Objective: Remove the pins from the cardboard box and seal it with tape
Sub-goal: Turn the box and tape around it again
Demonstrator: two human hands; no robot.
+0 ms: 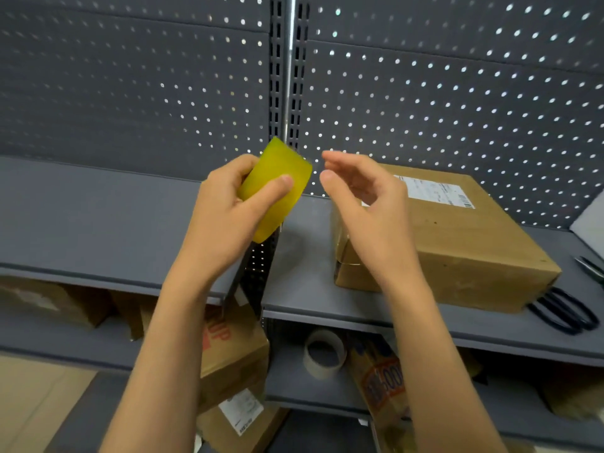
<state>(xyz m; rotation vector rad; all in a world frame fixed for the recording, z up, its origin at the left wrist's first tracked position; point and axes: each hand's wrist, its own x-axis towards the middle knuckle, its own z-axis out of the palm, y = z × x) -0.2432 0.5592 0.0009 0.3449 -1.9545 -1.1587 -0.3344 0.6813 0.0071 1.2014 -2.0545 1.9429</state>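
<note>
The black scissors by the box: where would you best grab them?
By the looped handles of the scissors, coming from the front edge of the shelf. The handles point toward the person; the blades run back behind the cardboard box.

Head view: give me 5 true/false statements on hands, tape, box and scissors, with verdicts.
1. The left hand grips the yellow tape roll. True.
2. The right hand holds the scissors. False: it holds nothing, fingers loosely bent beside the roll; the scissors lie on the shelf to the right of the box.
3. The cardboard box rests on the shelf with a white label on top. True.
4. The tape roll rests on the box. False: it is held in the air, left of the box.
5. A second, pale tape roll sits on the lower shelf. True.
</note>
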